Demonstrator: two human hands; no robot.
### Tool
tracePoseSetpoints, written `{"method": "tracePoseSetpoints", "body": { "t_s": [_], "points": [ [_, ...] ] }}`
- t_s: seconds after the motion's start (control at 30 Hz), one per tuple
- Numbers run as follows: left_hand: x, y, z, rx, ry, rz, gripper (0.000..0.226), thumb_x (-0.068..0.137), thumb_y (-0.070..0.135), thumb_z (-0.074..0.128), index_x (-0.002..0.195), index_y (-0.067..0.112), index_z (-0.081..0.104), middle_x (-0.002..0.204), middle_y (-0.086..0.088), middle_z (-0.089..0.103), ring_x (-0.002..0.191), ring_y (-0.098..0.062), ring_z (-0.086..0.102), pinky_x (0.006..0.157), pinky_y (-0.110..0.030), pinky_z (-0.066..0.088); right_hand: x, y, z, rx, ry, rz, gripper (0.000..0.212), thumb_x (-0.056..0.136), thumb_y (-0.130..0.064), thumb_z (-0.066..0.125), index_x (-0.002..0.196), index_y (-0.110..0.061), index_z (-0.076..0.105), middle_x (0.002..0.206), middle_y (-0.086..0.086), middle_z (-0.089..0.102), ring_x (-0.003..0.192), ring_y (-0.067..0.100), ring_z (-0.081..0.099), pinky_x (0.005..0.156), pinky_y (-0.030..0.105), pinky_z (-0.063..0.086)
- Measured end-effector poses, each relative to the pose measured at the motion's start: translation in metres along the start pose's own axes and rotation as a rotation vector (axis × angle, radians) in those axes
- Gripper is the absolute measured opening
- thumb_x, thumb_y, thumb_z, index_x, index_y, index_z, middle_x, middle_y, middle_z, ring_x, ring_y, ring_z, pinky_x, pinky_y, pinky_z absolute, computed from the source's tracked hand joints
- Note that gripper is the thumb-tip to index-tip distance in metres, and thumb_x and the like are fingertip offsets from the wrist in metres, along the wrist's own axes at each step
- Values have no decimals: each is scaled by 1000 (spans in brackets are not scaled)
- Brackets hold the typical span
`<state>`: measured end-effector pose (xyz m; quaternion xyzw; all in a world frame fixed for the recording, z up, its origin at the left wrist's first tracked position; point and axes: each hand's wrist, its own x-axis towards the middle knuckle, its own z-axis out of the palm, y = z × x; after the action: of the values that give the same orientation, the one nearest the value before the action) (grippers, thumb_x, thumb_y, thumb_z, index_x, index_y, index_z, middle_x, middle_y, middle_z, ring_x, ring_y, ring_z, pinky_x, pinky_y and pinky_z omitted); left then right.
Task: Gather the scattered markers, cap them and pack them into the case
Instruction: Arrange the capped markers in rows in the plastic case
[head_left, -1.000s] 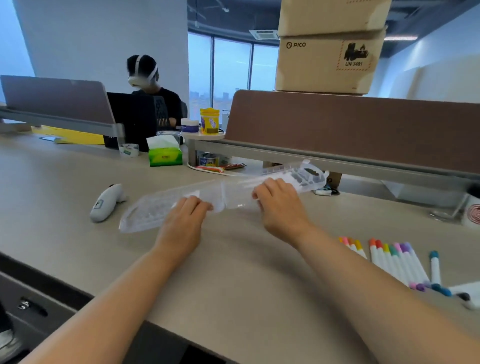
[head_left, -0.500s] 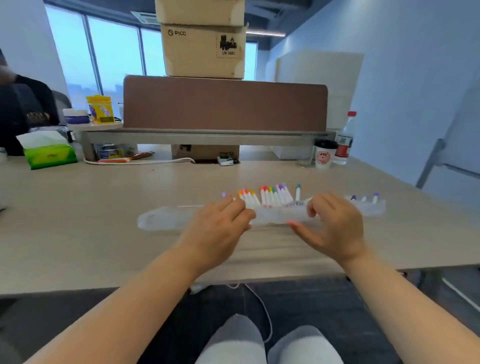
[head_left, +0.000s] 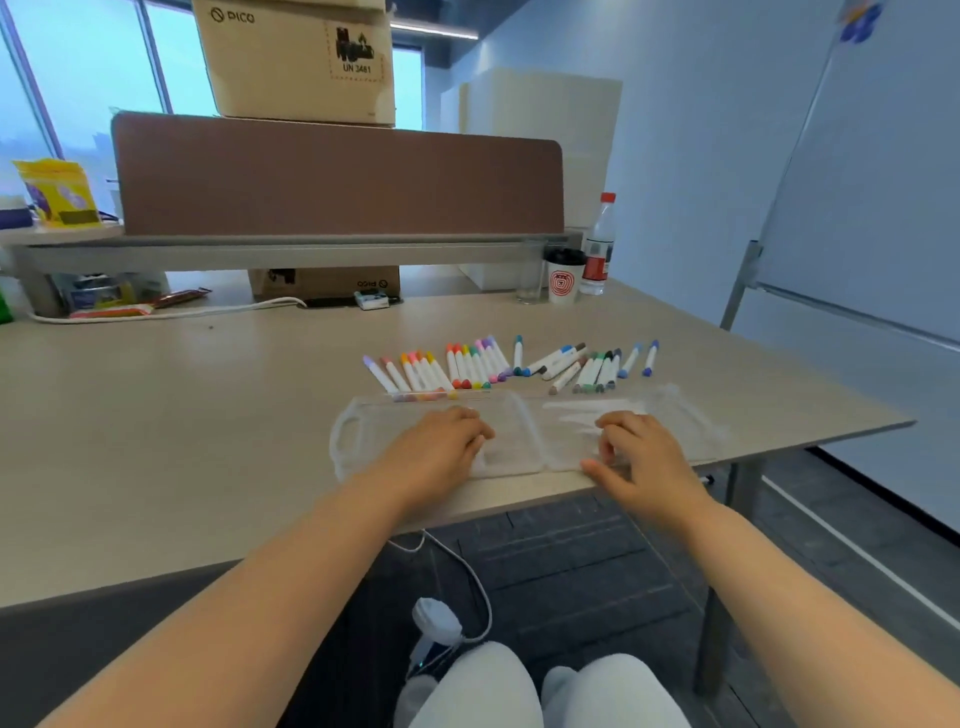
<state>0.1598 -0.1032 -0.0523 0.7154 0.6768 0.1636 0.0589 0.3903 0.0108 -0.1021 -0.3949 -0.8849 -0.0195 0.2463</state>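
On the desk (head_left: 208, 415), the left hand (head_left: 436, 457) rests palm-down with relaxed fingers on the left half of the clear case (head_left: 524, 441), which lies opened flat by the near edge. The markers (head_left: 470, 366) lie in a row just behind it. The right hand (head_left: 649, 457) touches the right half with bent fingertips; whether it pinches, I cannot tell.

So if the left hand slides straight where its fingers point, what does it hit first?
Likely the raised middle ridge of the case: the left hand rests on its left half, fingers aimed forward-right. The markers lie just beyond. Depth is hard to judge.
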Motion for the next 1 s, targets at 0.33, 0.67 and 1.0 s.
{"method": "tracePoseSetpoints", "body": {
  "t_s": [0.33,0.67,1.0],
  "points": [
    [59,-18,14,136,-281,-139,55,99,42,27,149,26,11,158,0,2,145,-21,0,118,-42,10,55,23,-7,49,-265,330,39,91,-49,48,121,-25,49,127,-2,54,116,19,46,94,36,39],
    [166,-22,-15,271,-151,-125,41,94,47,42,128,26,51,122,0,59,110,-19,53,87,-31,42,129,41,-22,-23,-622,424,37,82,-45,61,110,-21,57,109,-3,56,99,15,53,89,29,43],
    [277,13,21,23,-152,91,25,92,25,54,114,20,66,117,0,63,107,-17,56,84,-25,42,190,112,-2,30,-295,614,23,89,-9,48,103,-6,66,109,11,65,100,27,60,89,31,46]
  ]
}}
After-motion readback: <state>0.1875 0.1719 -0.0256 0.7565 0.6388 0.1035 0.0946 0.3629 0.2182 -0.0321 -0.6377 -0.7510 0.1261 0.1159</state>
